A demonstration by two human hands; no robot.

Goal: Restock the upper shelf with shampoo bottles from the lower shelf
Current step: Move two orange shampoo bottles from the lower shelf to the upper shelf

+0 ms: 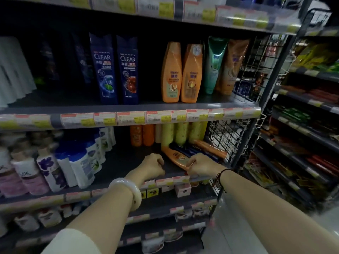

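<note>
On the lower shelf (pixel 119 162) an orange shampoo bottle (pixel 176 156) lies flat, beside dark blue bottles (pixel 185 148) and another orange bottle (pixel 211 148) lying on their sides. My right hand (pixel 200 166) grips the near end of the flat orange bottle. My left hand (pixel 153 165) hovers just left of it, fingers curled, holding nothing. On the upper shelf (pixel 146 107) two orange bottles (pixel 181 74) stand upright, with two dark blue bottles (pixel 116 70) to their left and a gap between them.
White and purple bottles (pixel 60 165) crowd the lower shelf's left side. Yellow-green and orange bottles (pixel 170 133) stand at its back. A green tube and a brown tube (pixel 225 65) stand at the upper shelf's right end. A wire rack (pixel 229 136) closes the right side.
</note>
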